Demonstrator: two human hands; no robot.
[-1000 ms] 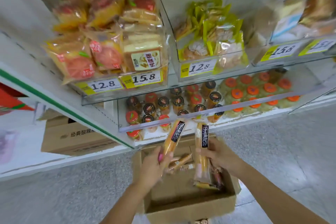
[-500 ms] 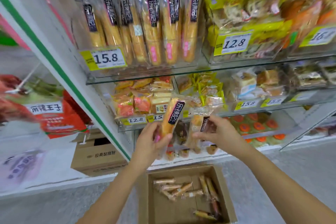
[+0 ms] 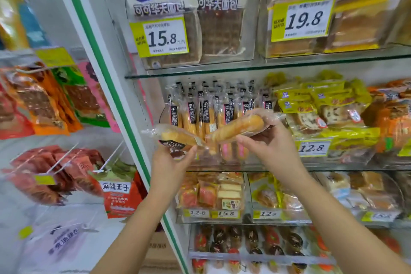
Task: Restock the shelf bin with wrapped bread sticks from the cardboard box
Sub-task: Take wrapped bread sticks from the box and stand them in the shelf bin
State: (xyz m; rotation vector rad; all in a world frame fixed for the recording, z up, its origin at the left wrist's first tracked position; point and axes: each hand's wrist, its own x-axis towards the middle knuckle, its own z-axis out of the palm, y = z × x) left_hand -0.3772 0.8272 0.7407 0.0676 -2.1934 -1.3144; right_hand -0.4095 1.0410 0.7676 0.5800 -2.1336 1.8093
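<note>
My left hand (image 3: 170,163) grips one wrapped bread stick (image 3: 175,137), lying sideways with its black label down. My right hand (image 3: 270,148) holds a second wrapped bread stick (image 3: 238,128), tilted up to the right. Both sticks hover in front of the clear shelf bin (image 3: 222,158) on the middle glass shelf. Several bread sticks (image 3: 208,115) with black labels stand upright in that bin, behind my hands. The cardboard box is out of view below.
Waffle bread packs (image 3: 193,29) sit on the shelf above with a 15.8 tag. Yellow cake packs (image 3: 315,109) fill the bin to the right. Cakes and small jars (image 3: 251,244) occupy lower shelves. Snack bags (image 3: 55,100) hang on the left rack beyond the green-edged upright (image 3: 124,109).
Both hands rose from near the box to the middle shelf, carrying a bread stick each. The sticks turned from upright to nearly horizontal. The view tilted up and the box left the frame.
</note>
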